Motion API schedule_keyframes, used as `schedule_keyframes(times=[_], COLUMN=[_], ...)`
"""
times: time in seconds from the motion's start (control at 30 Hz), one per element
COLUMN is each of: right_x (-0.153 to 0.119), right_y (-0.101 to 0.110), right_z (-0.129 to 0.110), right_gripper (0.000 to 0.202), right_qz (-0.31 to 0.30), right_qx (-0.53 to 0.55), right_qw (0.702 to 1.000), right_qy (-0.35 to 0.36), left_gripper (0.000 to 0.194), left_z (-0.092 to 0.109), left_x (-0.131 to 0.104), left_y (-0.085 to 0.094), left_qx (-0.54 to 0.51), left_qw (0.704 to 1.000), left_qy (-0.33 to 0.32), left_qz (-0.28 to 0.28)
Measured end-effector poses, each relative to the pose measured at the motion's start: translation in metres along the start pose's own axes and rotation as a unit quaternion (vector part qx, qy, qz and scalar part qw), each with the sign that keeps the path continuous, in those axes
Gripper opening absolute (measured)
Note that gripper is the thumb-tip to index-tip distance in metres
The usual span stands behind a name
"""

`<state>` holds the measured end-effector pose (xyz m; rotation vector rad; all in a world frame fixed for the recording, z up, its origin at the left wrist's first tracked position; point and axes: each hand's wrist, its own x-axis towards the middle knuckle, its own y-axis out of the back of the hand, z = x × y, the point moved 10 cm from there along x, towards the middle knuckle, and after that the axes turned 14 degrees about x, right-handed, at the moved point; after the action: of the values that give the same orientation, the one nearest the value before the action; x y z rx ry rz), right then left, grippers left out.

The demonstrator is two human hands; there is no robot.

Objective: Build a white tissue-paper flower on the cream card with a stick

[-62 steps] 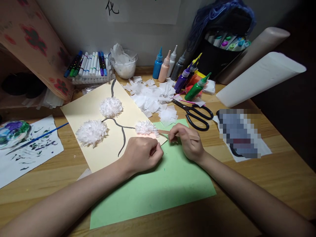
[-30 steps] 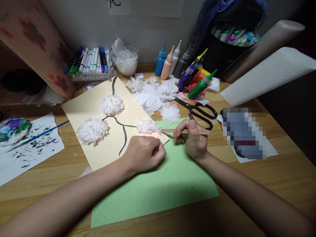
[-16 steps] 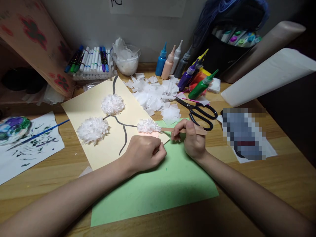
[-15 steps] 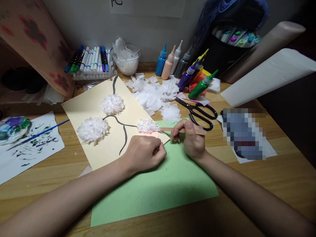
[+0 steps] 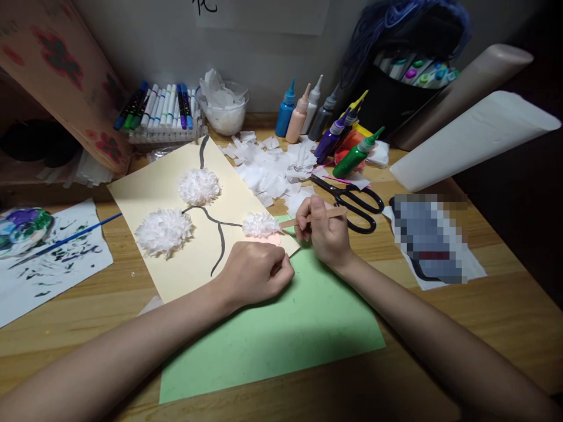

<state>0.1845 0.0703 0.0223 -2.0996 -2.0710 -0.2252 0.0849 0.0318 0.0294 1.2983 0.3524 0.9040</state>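
My right hand grips a wooden craft stick. The stick's far end touches the right edge of a white ruffled paper pompom. Below that pompom shows a pale pink patch, partly hidden by my left hand. My left hand rests as a loose fist on the lower right of the cream sheet, with nothing visible in it. Two fuller white pompoms, one at left and one higher up, sit along dark painted branch lines. Under the cream sheet lies green paper.
Cut white paper squares lie behind the sheet. Black-handled scissors rest right of them, near several paint bottles. A bowl of paper and markers stand at back. A paint-marked sheet with a brush lies left.
My right hand has moved left with the craft stick, closer to the right-hand pompom. My left hand stays in place. The whole view has shifted slightly.
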Motion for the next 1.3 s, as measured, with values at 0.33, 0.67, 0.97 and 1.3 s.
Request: schedule_keyframes(times=[0.33, 0.67, 0.97, 1.3], right_x=[-0.016, -0.012, -0.01, -0.019], right_y=[0.029, 0.025, 0.005, 0.004], right_z=[-0.012, 0.002, 0.002, -0.026], right_gripper=[0.058, 0.057, 0.05, 0.051], right_qz=[0.097, 0.076, -0.014, -0.032], right_qx=[0.055, 0.066, 0.019, -0.045], right_qw=[0.991, 0.995, 1.0, 0.989], right_qy=[0.075, 0.012, 0.019, 0.136], left_gripper=[0.027, 0.028, 0.027, 0.027], left_z=[0.0, 0.0, 0.0, -0.001], left_x=[-0.001, 0.0, 0.0, 0.0], left_y=[0.001, 0.001, 0.0, 0.0], left_qx=[0.0, -0.001, -0.006, -0.002], left_qw=[1.0, 1.0, 1.0, 1.0], left_qy=[0.0, -0.001, 0.002, 0.003], left_qz=[0.006, 0.004, 0.002, -0.003])
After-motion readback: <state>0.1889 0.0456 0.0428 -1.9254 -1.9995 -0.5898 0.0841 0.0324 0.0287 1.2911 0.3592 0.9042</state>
